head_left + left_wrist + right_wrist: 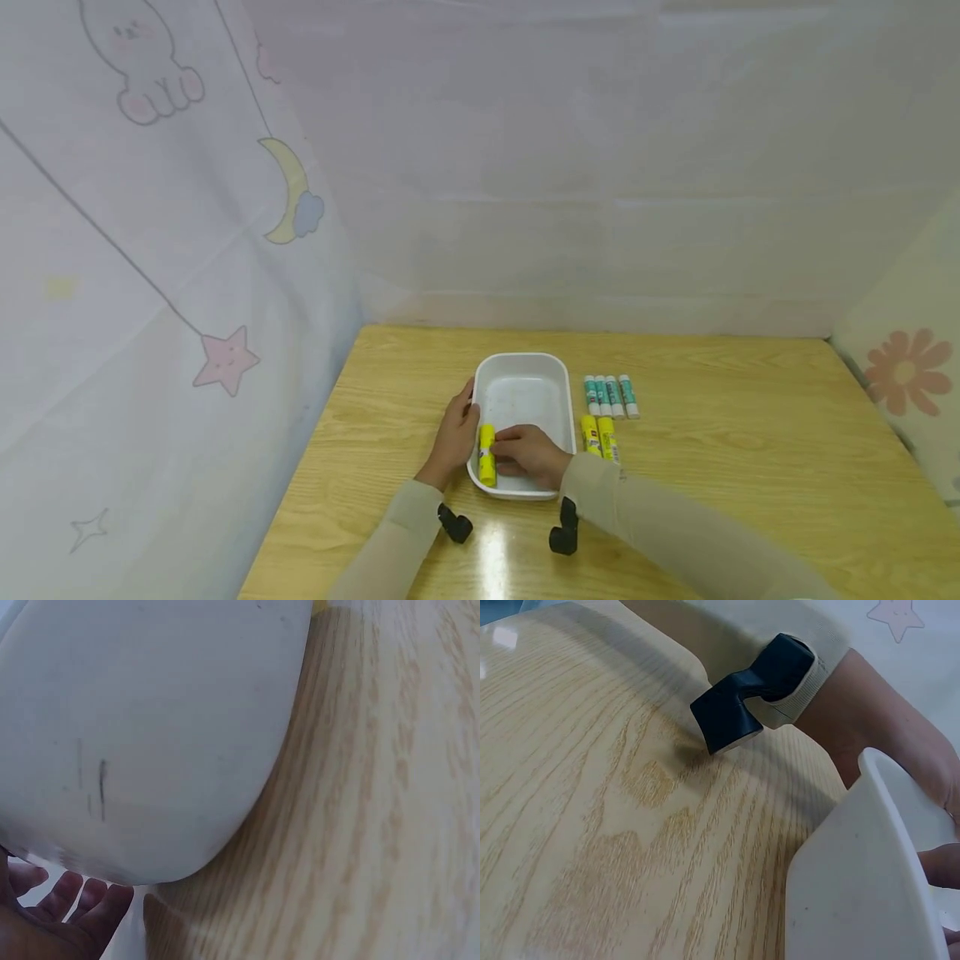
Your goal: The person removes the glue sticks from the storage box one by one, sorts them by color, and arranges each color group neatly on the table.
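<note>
A white rectangular tray (521, 354) stands on the wooden table. My left hand (453, 433) holds its left side, thumb at the rim and fingers along the outside. The left wrist view shows the tray's pale outer surface (157, 735) with the left fingers (105, 915) at its edge. Inside the tray, a yellow glue stick (487, 469) lies lengthwise along the left wall. My right hand (531, 452) reaches in over the right rim, fingertips at the glue stick's right side. In the right wrist view the tray wall (855, 877) hides most of that hand.
Right of the tray lie several small white-and-teal glue sticks (609, 397) in a row. Below them are two yellow glue sticks (606, 435), partly behind the right sleeve (637, 508). A printed cloth (600, 208) hangs behind the table (750, 417).
</note>
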Demonstrator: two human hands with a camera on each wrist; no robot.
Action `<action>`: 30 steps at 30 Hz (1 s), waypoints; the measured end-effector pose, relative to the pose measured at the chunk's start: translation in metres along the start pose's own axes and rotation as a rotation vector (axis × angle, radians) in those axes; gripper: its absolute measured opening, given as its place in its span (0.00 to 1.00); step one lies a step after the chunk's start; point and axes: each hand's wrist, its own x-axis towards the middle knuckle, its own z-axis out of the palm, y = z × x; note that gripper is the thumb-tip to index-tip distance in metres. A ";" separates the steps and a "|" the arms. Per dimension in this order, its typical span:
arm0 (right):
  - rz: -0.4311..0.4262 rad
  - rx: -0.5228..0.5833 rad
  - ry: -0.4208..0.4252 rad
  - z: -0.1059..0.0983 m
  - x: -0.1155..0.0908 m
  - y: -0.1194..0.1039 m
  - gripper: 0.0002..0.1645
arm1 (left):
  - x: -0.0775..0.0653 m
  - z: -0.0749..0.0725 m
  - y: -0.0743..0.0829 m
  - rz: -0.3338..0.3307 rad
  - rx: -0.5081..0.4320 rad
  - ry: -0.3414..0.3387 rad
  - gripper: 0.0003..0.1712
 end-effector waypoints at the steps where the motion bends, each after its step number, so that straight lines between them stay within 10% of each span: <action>1: -0.003 -0.008 0.013 0.001 0.001 0.000 0.26 | 0.000 0.001 0.001 0.001 0.000 0.004 0.29; 30: 0.011 -0.001 0.035 0.004 0.001 -0.001 0.25 | -0.001 0.003 0.009 -0.011 0.016 0.025 0.30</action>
